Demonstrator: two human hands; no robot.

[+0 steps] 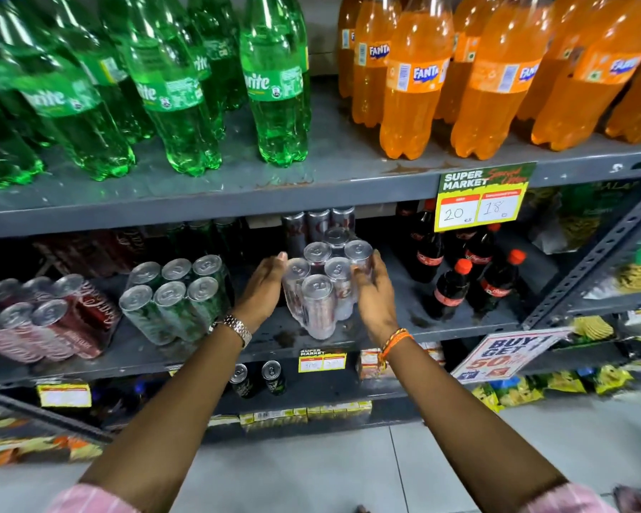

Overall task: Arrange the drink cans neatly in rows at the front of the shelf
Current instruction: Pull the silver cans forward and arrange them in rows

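Grey metal shelving (208, 205), pale tiled floor (533, 449), bright even light

**Colours on the drinks shelf**

Grey painted metal shelf (348, 172) with rust-brown patches. At eleven o'clock, translucent green plastic bottles (274, 87); at one o'clock, orange plastic bottles (411, 87) with blue-lettered labels. At centre, silver-topped slim cans in clear wrap (319, 301). At nine o'clock, red cans with white script (86, 312). At three o'clock, dark cola bottles with red caps (452, 286). Pink striped sleeves (89, 501).
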